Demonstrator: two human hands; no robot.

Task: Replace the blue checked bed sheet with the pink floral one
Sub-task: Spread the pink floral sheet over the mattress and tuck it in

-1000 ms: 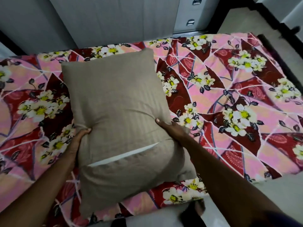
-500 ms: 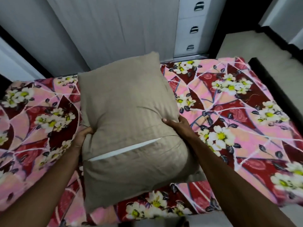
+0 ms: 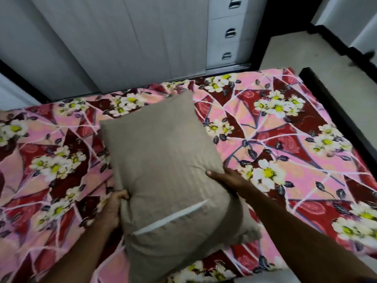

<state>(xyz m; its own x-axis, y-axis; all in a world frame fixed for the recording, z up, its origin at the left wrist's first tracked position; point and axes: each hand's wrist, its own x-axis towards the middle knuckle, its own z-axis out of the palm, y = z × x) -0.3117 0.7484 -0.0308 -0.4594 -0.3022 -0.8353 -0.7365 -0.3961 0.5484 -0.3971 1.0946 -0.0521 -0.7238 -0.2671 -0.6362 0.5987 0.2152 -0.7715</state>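
The pink floral bed sheet point(image 3: 285, 152) covers the whole bed, with white and yellow flowers on pink and dark red. A beige pillow point(image 3: 163, 160) with a white slit in its cover is held over the middle of the bed. My left hand point(image 3: 113, 209) grips its left edge, fingers curled into the fabric. My right hand point(image 3: 226, 177) grips its right edge. No blue checked sheet is in view.
A grey wardrobe point(image 3: 122, 41) with a stack of drawers point(image 3: 228, 33) stands right behind the bed. A dark bed frame edge point(image 3: 330, 103) runs along the right side, with pale floor point(image 3: 306, 52) beyond it.
Both hands have carried the pillow forward and lower over the bed. The view has tilted up, so more of the wardrobe shows.
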